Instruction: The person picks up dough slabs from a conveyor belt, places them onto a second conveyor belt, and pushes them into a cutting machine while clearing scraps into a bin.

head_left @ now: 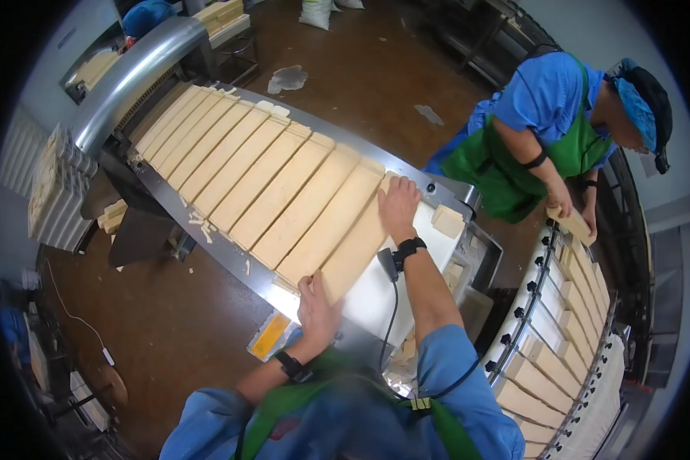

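In the head view, my left hand [318,307] is closed around the near end of a long, flat, pale-cream slab [358,249], and my right hand [399,205] grips its far end. This slab is the last in a row of similar slabs [262,182] on a metal-edged conveyor [234,261], just beside its bare white belt [376,284]. A small pale offcut [448,221] sits to the right of my right hand. I judge the step in hand to be grasping the slab at both ends; shifting it would call for both hands moving together, keeping it level and unbent.
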A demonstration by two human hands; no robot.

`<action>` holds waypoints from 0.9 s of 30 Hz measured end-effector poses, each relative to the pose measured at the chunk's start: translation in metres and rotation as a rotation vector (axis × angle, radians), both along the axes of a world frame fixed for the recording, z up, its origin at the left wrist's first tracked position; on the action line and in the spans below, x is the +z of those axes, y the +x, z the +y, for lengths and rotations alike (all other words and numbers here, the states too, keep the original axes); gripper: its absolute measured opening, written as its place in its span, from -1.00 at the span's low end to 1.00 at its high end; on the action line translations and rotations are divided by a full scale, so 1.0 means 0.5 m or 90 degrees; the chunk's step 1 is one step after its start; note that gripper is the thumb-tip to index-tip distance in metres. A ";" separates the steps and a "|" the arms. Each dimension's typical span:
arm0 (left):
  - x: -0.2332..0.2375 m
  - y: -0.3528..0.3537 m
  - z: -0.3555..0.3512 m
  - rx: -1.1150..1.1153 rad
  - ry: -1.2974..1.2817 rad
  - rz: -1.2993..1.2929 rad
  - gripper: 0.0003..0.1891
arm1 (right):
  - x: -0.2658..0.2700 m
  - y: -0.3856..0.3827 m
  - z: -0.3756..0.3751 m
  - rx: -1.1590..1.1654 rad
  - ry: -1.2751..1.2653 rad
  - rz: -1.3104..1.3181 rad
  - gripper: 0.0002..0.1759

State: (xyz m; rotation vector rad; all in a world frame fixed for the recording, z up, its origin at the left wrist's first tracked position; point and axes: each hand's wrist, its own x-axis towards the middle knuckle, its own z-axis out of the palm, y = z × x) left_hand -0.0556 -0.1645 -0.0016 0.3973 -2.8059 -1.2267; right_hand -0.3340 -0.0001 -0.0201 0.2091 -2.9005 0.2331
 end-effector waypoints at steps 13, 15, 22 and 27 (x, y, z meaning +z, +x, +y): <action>-0.002 -0.010 0.036 -0.021 -0.085 0.026 -0.07 | 0.003 0.032 0.151 0.010 -0.132 -0.168 -0.32; 0.003 -0.021 0.041 -0.061 -0.102 0.014 -0.06 | 0.004 0.084 0.214 -0.029 -0.149 -0.115 -0.33; -0.038 -0.050 0.053 -0.220 -0.301 -0.039 0.17 | -0.034 0.231 0.313 -0.185 -0.162 0.018 -0.37; -0.022 -0.025 0.099 -0.253 -0.205 -0.002 0.03 | 0.016 0.350 0.324 -0.360 -0.181 0.013 -0.42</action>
